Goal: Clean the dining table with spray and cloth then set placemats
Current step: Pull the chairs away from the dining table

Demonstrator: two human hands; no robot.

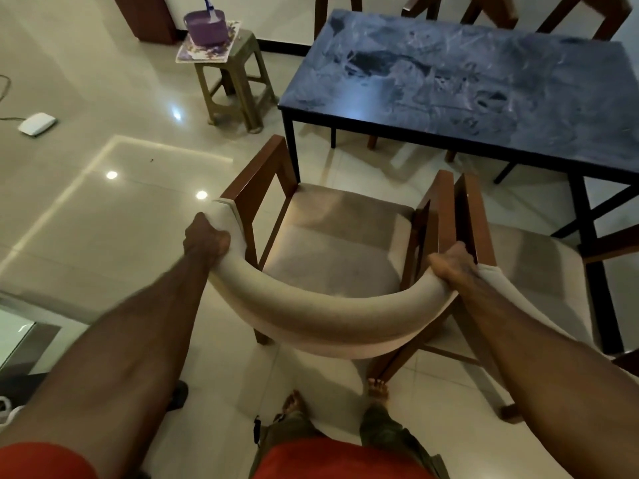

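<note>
Chair gripped at both ends of its curved backrest, apparently to clear access to the table.

The left hand and right hand are each curled round the chair backrest, arms extended downward. The table stands beyond the hands; a tub with placemats beneath is set on a stool ahead of the left hand.

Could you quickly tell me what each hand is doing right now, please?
Left hand: closed, gripping the left end of the chair's padded backrest.
Right hand: closed, gripping the right end of the same backrest.
</note>
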